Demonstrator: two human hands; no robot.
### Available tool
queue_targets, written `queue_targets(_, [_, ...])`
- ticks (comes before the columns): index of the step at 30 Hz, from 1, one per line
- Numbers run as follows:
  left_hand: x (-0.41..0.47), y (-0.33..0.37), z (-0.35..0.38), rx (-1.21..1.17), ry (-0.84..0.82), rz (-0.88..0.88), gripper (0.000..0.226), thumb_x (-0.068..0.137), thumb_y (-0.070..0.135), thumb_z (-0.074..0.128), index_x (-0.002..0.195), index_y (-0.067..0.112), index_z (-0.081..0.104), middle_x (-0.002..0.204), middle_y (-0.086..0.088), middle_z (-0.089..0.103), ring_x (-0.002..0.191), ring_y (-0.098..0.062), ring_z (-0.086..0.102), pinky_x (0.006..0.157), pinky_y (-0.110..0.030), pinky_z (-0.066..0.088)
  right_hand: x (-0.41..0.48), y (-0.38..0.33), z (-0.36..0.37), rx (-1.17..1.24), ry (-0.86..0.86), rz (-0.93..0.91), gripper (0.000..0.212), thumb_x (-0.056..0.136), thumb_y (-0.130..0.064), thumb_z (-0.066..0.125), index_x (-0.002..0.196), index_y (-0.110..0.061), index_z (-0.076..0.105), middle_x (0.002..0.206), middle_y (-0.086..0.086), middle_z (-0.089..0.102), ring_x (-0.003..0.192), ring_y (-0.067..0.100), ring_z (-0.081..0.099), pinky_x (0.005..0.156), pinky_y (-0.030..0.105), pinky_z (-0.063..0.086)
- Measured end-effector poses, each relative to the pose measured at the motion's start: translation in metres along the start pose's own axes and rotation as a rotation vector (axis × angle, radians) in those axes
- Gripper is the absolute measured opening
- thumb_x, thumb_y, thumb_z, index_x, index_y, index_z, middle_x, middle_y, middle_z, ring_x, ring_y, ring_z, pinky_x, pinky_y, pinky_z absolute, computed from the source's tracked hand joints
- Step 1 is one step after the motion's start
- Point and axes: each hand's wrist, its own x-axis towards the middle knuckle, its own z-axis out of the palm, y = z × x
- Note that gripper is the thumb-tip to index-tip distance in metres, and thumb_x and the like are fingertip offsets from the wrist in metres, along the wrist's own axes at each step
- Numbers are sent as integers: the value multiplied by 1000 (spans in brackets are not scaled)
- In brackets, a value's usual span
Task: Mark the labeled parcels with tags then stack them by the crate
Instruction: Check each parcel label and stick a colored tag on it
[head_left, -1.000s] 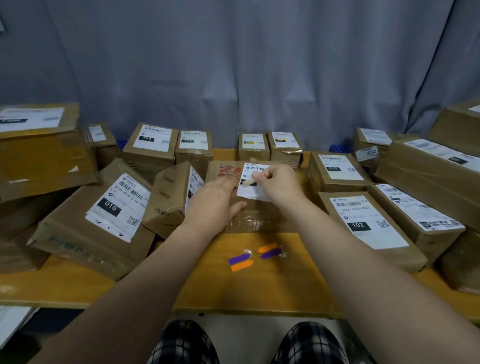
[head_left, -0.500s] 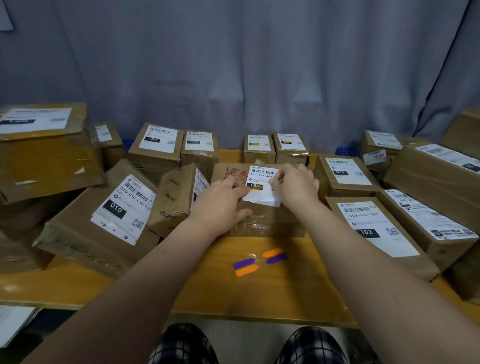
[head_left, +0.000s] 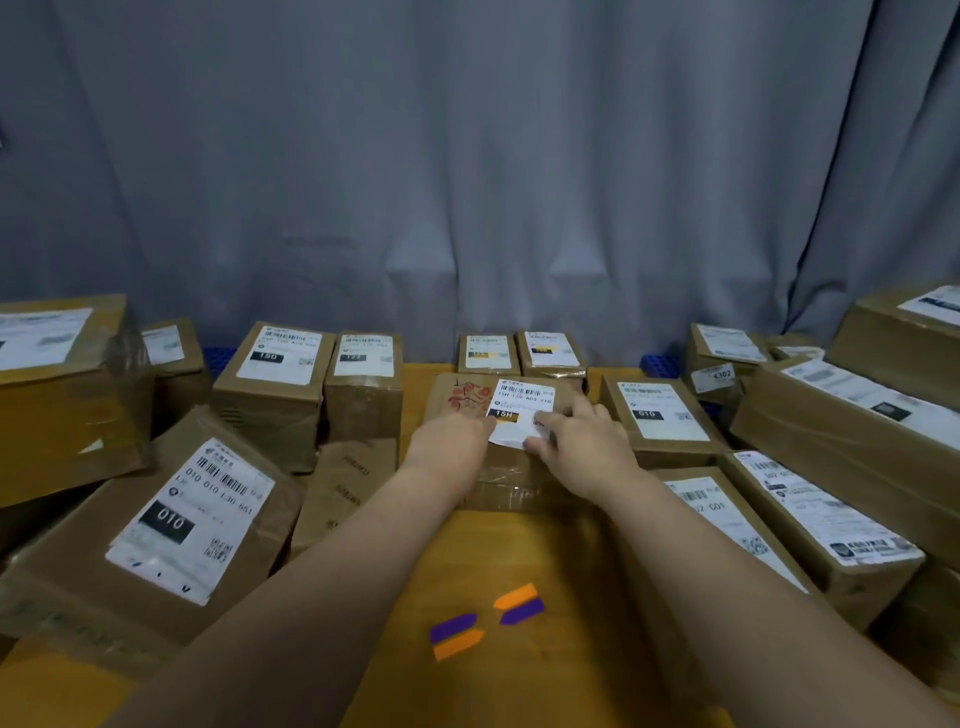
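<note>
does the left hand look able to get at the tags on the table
Probably yes: the tags lie uncovered on the table between the forearms; the left hand only rests on the 15H parcel.

My left hand (head_left: 449, 441) lies flat on the brown box (head_left: 511, 480) in the middle of the wooden table (head_left: 524, 551), my right hand (head_left: 584, 444) presses straight fingers on its white label (head_left: 522, 400), and purple and orange tags (head_left: 511, 607) lie nearer me
</note>
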Motion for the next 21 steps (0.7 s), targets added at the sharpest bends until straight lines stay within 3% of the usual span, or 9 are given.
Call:
queue_targets(3, [11, -5, 3, -231, -21, -215, 49, 99, 47, 36, 143, 24, 38, 141, -9, 42, 128, -30, 35, 102, -41, 36, 14, 10, 0, 240, -61, 168, 63, 90, -63, 42, 144, -33, 33, 151, 9, 24, 136, 34, 25, 110, 47, 26])
queue_targets(6, [22, -14, 0, -614, -107, -460, 61, 97, 53, 38, 144, 15, 28, 138, -13, 48, 125, -32, 45, 95, -37, 40, 25, 9, 2, 440, -2, 235, 67, 89, -54, 54, 144, -27, 28, 143, 12, 37, 128, 32, 42, 101, 43, 40])
queue_targets(8, [25, -18, -7, -663, -96, -440, 63, 96, 51, 44, 145, 17, 27, 133, -9, 55, 118, -29, 54, 86, -33, 44, 29, 3, -3, 481, 68, 212, 59, 88, -50, 58, 138, -30, 36, 136, 9, 41, 121, 29, 47, 93, 39, 44])
queue_targets(10, [28, -24, -18, -626, 68, -395, 62, 93, 56, 44, 144, 22, 32, 130, -8, 56, 115, -29, 55, 84, -34, 46, 34, 2, -15, 502, 219, 210, 44, 86, -49, 59, 125, -31, 49, 130, 5, 42, 117, 27, 47, 91, 37, 44])
queue_targets(13, [47, -34, -39, -693, 309, -366, 61, 88, 62, 46, 139, 31, 39, 132, -11, 47, 118, -32, 50, 96, -39, 43, 54, 9, -32, 675, 445, 151, 27, 85, -45, 61, 108, -32, 54, 120, -3, 40, 113, 22, 48, 96, 37, 45])
queue_targets(16, [88, -36, -49, -785, 360, -290, 60, 87, 55, 55, 140, 30, 37, 136, -5, 30, 118, -27, 48, 97, -33, 38, 91, 16, -45, 743, 567, 69, 29, 84, -47, 61, 107, -31, 53, 118, -6, 31, 113, 20, 48, 100, 38, 45])
queue_targets(19, [127, -37, -38, -825, 334, -227, 54, 86, 34, 63, 134, 25, 38, 133, 0, 21, 113, -27, 50, 101, -34, 40, 127, 31, -49, 628, 485, -4, 44, 85, -50, 61, 121, -27, 52, 128, -4, 27, 119, 18, 42, 104, 33, 39])
queue_targets(21, [148, -39, -22, -766, 251, -203, 45, 90, 22, 61, 130, 23, 42, 133, -3, 25, 111, -28, 52, 96, -26, 40, 146, 43, -42, 324, 341, -8, 50, 88, -47, 60, 133, -26, 48, 141, 4, 26, 128, 22, 33, 105, 35, 34])
